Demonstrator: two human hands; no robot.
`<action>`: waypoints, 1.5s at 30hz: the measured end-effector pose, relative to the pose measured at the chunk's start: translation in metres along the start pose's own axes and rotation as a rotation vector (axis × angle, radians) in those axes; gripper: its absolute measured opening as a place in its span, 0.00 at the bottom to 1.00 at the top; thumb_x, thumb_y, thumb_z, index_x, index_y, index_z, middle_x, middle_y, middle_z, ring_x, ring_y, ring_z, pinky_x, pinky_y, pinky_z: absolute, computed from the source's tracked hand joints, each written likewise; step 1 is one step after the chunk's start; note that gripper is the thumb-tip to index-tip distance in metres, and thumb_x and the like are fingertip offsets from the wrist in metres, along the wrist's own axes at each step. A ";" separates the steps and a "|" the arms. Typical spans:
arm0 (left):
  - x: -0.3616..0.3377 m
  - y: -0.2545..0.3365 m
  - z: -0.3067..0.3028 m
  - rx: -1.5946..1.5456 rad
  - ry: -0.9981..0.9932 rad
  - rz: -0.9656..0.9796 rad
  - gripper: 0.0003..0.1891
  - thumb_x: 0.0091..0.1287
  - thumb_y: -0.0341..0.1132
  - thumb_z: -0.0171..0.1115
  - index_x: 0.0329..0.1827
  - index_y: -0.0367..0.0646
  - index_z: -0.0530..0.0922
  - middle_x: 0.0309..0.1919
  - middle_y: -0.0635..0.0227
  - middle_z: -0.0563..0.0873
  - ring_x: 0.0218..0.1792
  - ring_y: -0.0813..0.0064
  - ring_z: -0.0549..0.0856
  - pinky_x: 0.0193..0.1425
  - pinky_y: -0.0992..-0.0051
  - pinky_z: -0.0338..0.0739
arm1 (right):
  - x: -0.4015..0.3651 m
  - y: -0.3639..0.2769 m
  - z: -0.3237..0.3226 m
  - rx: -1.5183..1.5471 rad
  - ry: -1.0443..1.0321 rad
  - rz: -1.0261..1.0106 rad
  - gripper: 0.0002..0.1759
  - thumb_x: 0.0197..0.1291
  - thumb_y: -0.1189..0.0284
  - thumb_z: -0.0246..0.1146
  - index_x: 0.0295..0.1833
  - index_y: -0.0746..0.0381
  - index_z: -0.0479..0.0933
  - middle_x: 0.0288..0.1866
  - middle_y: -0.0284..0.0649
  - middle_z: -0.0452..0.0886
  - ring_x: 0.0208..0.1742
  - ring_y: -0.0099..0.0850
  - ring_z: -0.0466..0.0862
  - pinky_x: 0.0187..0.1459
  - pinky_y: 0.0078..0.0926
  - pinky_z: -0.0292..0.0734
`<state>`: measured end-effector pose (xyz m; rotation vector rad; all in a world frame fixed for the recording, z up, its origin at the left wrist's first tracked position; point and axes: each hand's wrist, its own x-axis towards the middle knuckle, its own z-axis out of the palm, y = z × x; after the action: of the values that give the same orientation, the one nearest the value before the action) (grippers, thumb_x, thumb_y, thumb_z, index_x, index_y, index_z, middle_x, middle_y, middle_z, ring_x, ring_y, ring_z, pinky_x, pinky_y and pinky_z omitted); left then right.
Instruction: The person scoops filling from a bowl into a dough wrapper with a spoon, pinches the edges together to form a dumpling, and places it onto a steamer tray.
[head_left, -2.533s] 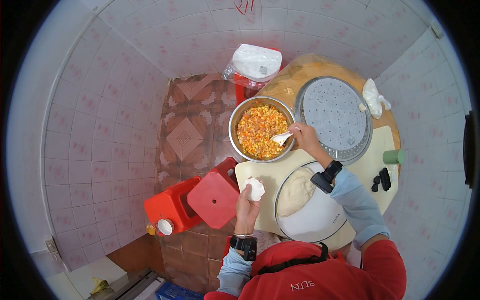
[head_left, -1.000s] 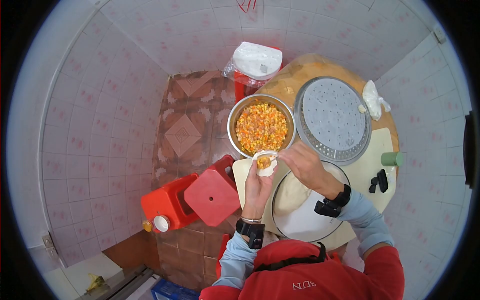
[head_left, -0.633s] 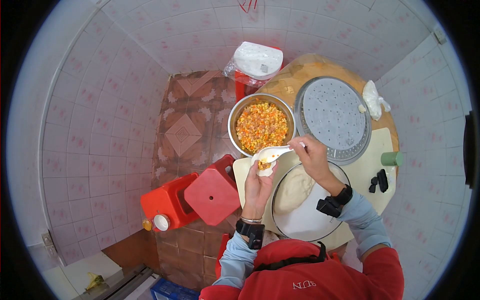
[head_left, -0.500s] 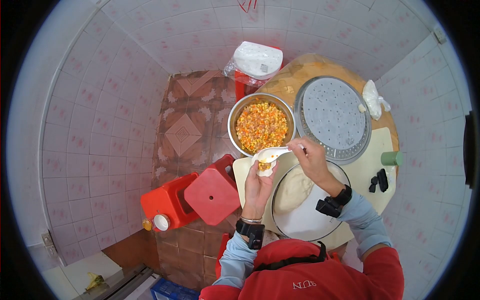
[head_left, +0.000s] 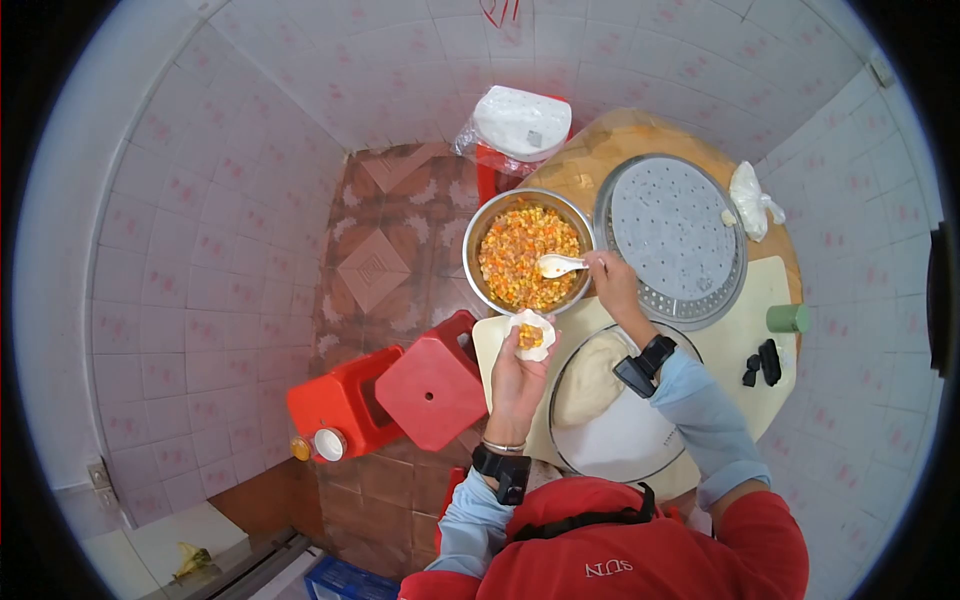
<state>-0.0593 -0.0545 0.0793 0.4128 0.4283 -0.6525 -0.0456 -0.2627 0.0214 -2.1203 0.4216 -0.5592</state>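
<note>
My left hand point(head_left: 518, 388) holds a round white dough wrapper point(head_left: 546, 341) with a small heap of orange and yellow filling point(head_left: 530, 337) on it. In my right hand point(head_left: 614, 283) is the handle of a white spoon point(head_left: 560, 265). The spoon's bowl rests at the filling in a steel bowl point(head_left: 469, 262), which is full of chopped orange and yellow bits. Just below my right hand, a big lump of dough point(head_left: 588, 385) lies on a round white board point(head_left: 620, 450).
A perforated steamer tray point(head_left: 670, 230) stands right of the bowl, with a white plastic bag point(head_left: 752, 200) beyond. A green cylinder point(head_left: 788, 318) and black objects point(head_left: 768, 362) lie on the cream mat point(head_left: 740, 400). Left are a red stool point(head_left: 430, 395) and red jug point(head_left: 345, 400).
My right hand has moved the spoon away from the wrapper, up to the filling in the steel bowl. The left hand keeps the wrapper at nearly the same place.
</note>
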 end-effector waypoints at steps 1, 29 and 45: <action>-0.002 0.000 0.004 -0.019 0.005 -0.009 0.17 0.73 0.36 0.42 0.62 0.41 0.65 0.57 0.61 0.74 0.59 0.61 0.74 0.62 0.62 0.72 | -0.004 -0.005 0.000 -0.049 -0.050 -0.039 0.08 0.58 0.73 0.56 0.37 0.63 0.80 0.30 0.43 0.80 0.30 0.40 0.79 0.34 0.34 0.74; -0.046 -0.055 0.024 0.308 0.098 -0.139 0.16 0.72 0.35 0.47 0.59 0.40 0.67 0.53 0.67 0.74 0.54 0.74 0.75 0.58 0.64 0.76 | -0.081 -0.090 -0.072 0.215 -0.445 0.470 0.12 0.56 0.68 0.62 0.38 0.67 0.79 0.31 0.41 0.84 0.32 0.27 0.83 0.35 0.25 0.78; -0.044 -0.070 0.018 0.524 0.251 -0.077 0.12 0.68 0.35 0.54 0.53 0.48 0.70 0.45 0.72 0.76 0.46 0.80 0.78 0.41 0.74 0.81 | -0.100 -0.093 -0.069 0.155 -0.329 0.277 0.10 0.53 0.68 0.63 0.35 0.65 0.78 0.30 0.42 0.81 0.32 0.33 0.82 0.36 0.29 0.76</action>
<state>-0.1320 -0.0925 0.1000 0.9869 0.5118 -0.7910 -0.1580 -0.2091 0.1101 -1.9180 0.4586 -0.0778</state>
